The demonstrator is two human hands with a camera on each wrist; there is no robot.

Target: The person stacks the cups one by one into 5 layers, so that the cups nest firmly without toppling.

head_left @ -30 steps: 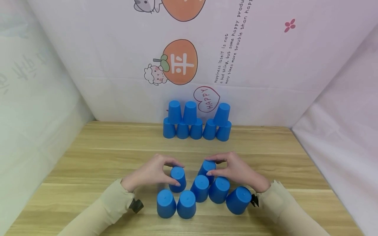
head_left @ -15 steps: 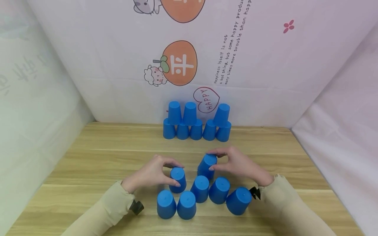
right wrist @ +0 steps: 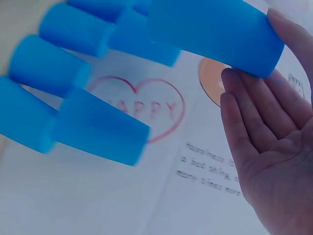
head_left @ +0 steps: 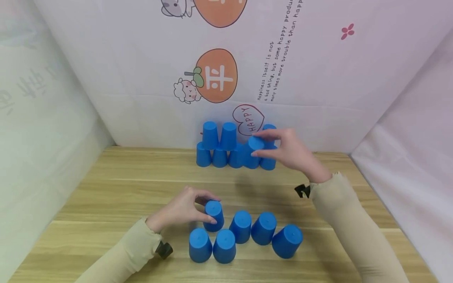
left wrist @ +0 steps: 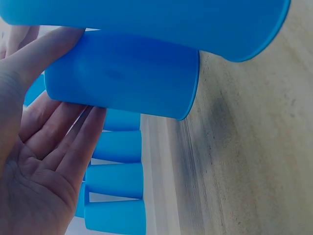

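Note:
My right hand point(head_left: 291, 151) pinches an upside-down blue plastic cup point(right wrist: 220, 36) between thumb and fingers, up in front of the back stack. In the head view this cup overlaps the stack's right part. The stack has a bottom row of cups point(head_left: 203, 155) with two cups on top at the left point(head_left: 228, 135) and one at the right point(head_left: 270, 129), partly hidden by the hand. My left hand point(head_left: 182, 208) has thumb and fingers around another upside-down blue cup point(head_left: 214, 215) on the table's near part. The left wrist view shows that cup point(left wrist: 122, 73) between thumb and fingers.
Near the front of the wooden table point(head_left: 124, 196) stand more upside-down cups: two at the left point(head_left: 199, 245), two at the middle right point(head_left: 264, 228) and one tilted-looking cup point(head_left: 287, 241) farther right. A printed white cloth point(head_left: 304, 78) rises behind the stack.
My right hand has lifted its cup from the front group and carried it away from me to the back stack. The left hand stays at its cup.

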